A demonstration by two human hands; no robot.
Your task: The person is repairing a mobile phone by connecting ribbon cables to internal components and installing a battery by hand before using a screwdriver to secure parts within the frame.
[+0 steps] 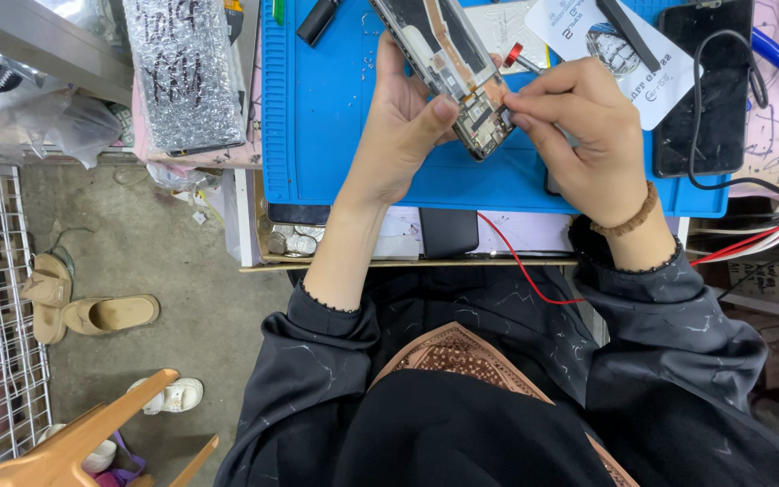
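- Left hand (403,135) grips the opened phone (448,68), held tilted above the blue mat (335,117).
- Right hand (579,126) pinches something tiny at the phone's lower end; can't tell what.
- Risky: a slip could tear a flex or drop the phone onto the surface.

two hands (407,126), two phones (448,68), three sandals (110,314)

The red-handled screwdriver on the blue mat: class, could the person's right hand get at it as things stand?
Probably yes. The red-handled screwdriver lies on the blue mat just beyond the right hand, with nothing between them, though its fingers are pinched at the opened phone.
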